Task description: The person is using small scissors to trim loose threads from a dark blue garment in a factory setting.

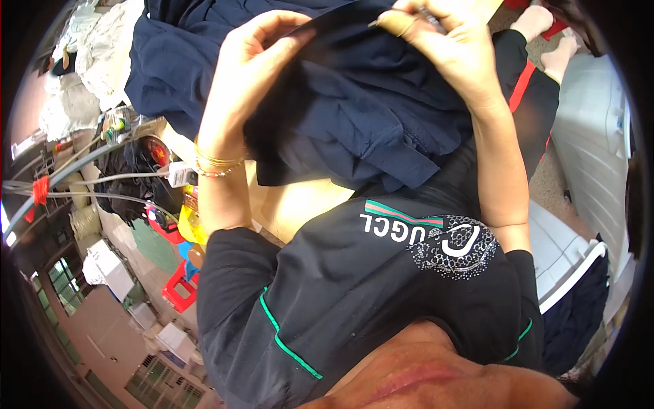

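Dark navy cloth (354, 116), with seams that suggest a garment, lies in folds over my lap and the surface ahead. My left hand (255, 65) pinches its raised upper edge between thumb and fingers; a gold bangle and a beaded bracelet circle that wrist. At the far right end of the same edge, my right hand (449, 51) is closed around a small dark-and-silver metal tool (430, 19). A thin pointed tip shows by the right thumb. The tool is mostly hidden by the fingers, so its exact kind is unclear.
Pale cloth (102, 54) is heaped at the far left. Cables with a white plug block (181, 174) run in from the left, near a red plastic stool (180, 286). A large grey plastic bin (589, 123) stands at the right, close to my right arm.
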A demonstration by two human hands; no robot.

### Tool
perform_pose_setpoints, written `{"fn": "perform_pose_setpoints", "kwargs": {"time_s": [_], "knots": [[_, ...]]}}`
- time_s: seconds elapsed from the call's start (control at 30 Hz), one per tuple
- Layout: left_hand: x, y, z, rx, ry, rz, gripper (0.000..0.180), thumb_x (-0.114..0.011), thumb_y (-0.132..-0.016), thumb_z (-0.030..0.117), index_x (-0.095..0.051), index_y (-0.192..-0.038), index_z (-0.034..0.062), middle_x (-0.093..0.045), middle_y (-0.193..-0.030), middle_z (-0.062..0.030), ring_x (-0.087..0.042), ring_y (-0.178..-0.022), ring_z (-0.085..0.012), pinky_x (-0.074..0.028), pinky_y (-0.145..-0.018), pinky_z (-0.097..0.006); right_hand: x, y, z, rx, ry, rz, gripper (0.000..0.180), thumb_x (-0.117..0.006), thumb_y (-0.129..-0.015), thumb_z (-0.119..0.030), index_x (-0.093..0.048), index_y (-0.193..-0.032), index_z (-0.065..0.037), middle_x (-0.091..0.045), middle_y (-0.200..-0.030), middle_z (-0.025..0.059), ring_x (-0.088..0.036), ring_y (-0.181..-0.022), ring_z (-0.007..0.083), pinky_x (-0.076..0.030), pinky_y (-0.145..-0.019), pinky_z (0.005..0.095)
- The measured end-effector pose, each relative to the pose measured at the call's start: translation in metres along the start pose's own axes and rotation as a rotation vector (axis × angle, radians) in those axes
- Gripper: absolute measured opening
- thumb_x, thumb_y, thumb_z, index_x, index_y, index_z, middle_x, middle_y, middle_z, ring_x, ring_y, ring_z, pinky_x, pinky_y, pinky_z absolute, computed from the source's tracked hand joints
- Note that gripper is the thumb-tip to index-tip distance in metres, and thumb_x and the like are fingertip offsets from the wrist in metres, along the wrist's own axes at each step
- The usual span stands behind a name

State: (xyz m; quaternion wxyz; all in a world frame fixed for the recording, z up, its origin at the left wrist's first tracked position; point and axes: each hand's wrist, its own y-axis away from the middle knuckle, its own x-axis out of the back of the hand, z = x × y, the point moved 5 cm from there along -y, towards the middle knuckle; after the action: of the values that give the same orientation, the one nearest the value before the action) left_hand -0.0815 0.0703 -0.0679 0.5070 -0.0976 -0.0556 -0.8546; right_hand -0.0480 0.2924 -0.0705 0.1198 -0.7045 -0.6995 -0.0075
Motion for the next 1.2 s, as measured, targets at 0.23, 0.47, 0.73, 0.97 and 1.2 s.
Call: {"fn": "perform_pose_setpoints", "kwargs": {"time_s": [0.23,0.47,0.73,0.97,1.2], "knots": [[0.013,0.005,-0.002,-0.034,0.33,-0.122,0.024,-0.061,-0.094,0.011,-0.066,-0.115,-0.0007,-0.068,-0.107,-0.0031,-0.063,-0.096,-0.0097,-0.047,-0.091,-0.022,-0.003,-0.022,0.005,0.248,0.197,0.104,0.015,-0.075,-0.083,-0.009,-0.062,-0.084,-0.001,-0.059,-0.071,0.0,-0.048,-0.06,0.0059,-0.039,-0.054,0.0219],[0.018,0.007,-0.011,0.081,0.18,-0.004,0.026,-0.062,-0.094,0.011,-0.066,-0.117,0.0009,-0.07,-0.108,-0.0039,-0.063,-0.102,-0.0113,-0.043,-0.096,-0.022,-0.026,-0.002,-0.044,0.435,0.298,0.058,0.028,-0.078,-0.077,-0.012,-0.068,-0.101,-0.002,-0.065,-0.083,0.0094,-0.063,-0.067,0.0175,-0.051,-0.062,0.0281],[0.009,0.012,-0.004,-0.029,0.167,-0.023,0.023,-0.061,-0.095,0.013,-0.066,-0.115,0.0013,-0.068,-0.101,0.0,-0.061,-0.092,-0.0068,-0.047,-0.084,-0.02,-0.035,0.006,-0.049,0.635,0.427,-0.006,0.033,-0.077,-0.076,-0.015,-0.07,-0.107,-0.007,-0.058,-0.074,0.0075,-0.059,-0.066,0.0235,-0.047,-0.059,0.032],[0.008,0.013,0.008,-0.061,0.071,-0.035,0.023,-0.06,-0.096,0.013,-0.065,-0.115,0.0002,-0.067,-0.099,0.0017,-0.059,-0.09,-0.005,-0.047,-0.082,-0.019,-0.038,0.003,-0.053,0.943,0.269,0.138,0.029,-0.075,-0.077,-0.016,-0.071,-0.104,-0.007,-0.058,-0.075,0.0074,-0.058,-0.067,0.0228,-0.047,-0.059,0.0323],[0.008,0.006,0.009,0.133,-0.003,-0.085,0.022,-0.059,-0.096,0.008,-0.064,-0.115,-0.0017,-0.066,-0.104,0.0,-0.059,-0.097,-0.0064,-0.045,-0.09,-0.021,-0.034,-0.003,-0.021,0.693,0.581,0.091,0.021,-0.075,-0.077,-0.019,-0.074,-0.097,-0.019,-0.057,-0.075,-0.0009,-0.06,-0.072,0.019,-0.05,-0.061,0.0309]]}}
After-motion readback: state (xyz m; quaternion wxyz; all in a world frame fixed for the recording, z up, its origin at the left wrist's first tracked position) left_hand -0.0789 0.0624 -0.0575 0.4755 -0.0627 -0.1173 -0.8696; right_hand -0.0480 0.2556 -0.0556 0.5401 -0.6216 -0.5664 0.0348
